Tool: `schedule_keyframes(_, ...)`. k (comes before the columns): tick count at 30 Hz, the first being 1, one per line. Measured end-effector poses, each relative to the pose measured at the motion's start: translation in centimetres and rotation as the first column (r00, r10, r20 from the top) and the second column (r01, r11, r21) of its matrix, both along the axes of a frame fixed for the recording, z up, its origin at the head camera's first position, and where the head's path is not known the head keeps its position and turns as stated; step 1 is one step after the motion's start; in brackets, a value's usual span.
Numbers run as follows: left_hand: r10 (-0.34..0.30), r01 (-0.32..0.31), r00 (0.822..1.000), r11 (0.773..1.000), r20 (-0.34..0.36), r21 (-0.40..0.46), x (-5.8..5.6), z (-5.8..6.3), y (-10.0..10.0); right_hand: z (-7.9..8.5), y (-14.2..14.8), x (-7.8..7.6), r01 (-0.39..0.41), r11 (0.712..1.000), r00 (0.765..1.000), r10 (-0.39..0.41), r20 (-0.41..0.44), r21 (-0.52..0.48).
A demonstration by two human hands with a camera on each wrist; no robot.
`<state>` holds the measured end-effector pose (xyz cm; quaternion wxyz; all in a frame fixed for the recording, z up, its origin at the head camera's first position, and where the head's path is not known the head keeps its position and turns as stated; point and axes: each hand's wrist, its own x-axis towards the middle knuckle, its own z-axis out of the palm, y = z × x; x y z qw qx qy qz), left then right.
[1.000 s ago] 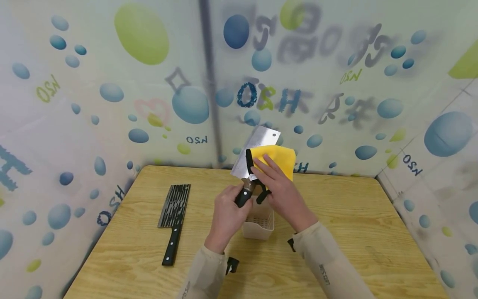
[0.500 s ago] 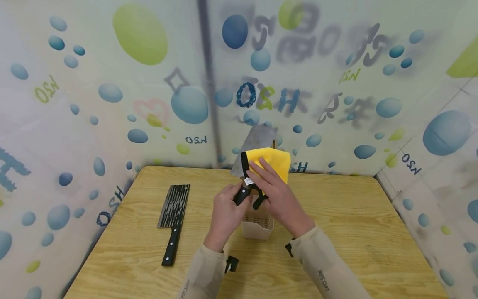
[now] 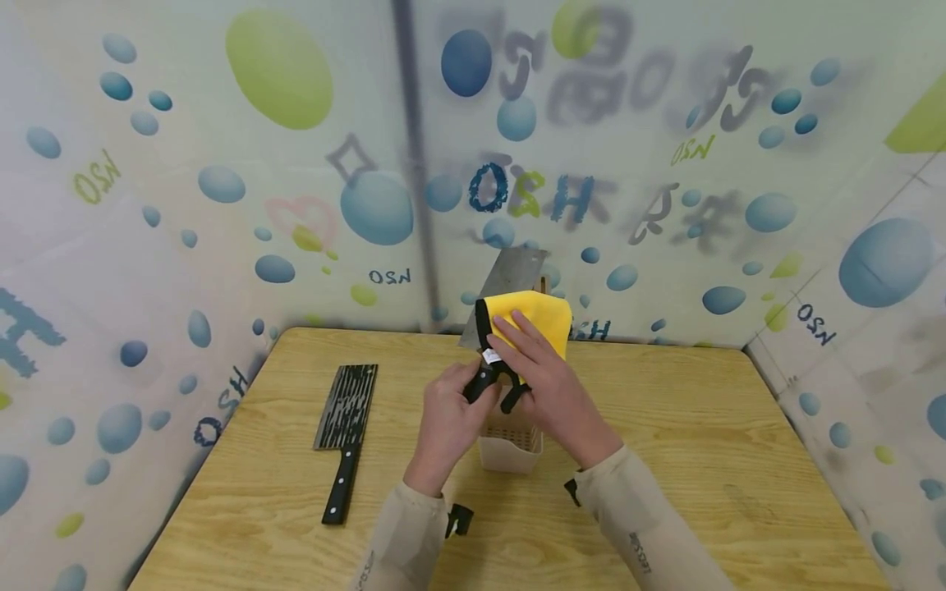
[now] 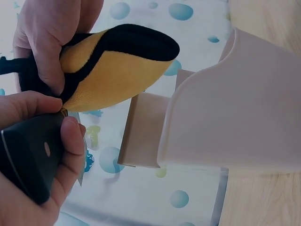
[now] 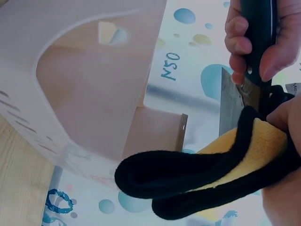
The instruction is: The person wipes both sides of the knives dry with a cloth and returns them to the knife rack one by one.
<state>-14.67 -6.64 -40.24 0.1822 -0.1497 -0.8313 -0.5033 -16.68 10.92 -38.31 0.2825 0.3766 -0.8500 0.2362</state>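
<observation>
My left hand (image 3: 448, 420) grips the black riveted handle (image 4: 35, 153) of a cleaver, held above the table with its grey metal blade (image 3: 512, 272) pointing up and away. A folded yellow cloth (image 3: 544, 314) with black edging is in my right hand (image 3: 553, 387), its fingers spread over the outer side. The cloth covers the blade's lower right part, near the handle. In the left wrist view, my left fingertips pinch where handle and blade meet, right at the cloth (image 4: 110, 77). The right wrist view shows brownish marks at the blade's base (image 5: 249, 96).
Another cleaver (image 3: 346, 419), with a black-and-silver streaked blade, lies on the left of the wooden table (image 3: 680, 443). Below my hands stands a beige slotted holder (image 3: 510, 458). A patterned wall (image 3: 628, 164) rises behind the table.
The blade has tilted, turning from bright to dull grey. The cloth and right hand have shifted slightly left, towards the handle. In the last half second little has moved.
</observation>
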Motion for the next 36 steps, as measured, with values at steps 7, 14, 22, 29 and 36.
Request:
schedule_keyframes(7,-0.038,0.036,0.998,0.999,0.044,0.034,0.3,0.2,0.2,0.3,0.8,-0.8,0.044,0.999,0.999,-0.045,-0.014,-0.024)
schedule_keyframes(14,-0.041,0.039,0.998,0.998,0.049,0.042,0.6,0.3,0.3,1.2,1.5,-1.4,0.100,0.994,0.994,-0.101,-0.027,-0.047)
schedule_keyframes(22,-0.076,0.070,0.993,0.995,0.087,0.077,1.0,0.4,0.3,1.6,1.9,-1.6,0.173,0.984,0.985,-0.173,0.014,-0.051)
schedule_keyframes(29,-0.117,0.099,0.985,0.985,0.126,0.138,1.1,0.4,0.3,1.6,1.7,-1.3,0.191,0.981,0.981,-0.192,-0.018,-0.044)
schedule_keyframes(36,-0.157,0.132,0.979,0.975,0.132,0.180,0.7,0.4,0.4,1.2,1.2,-1.0,0.130,0.990,0.990,-0.132,-0.048,-0.055)
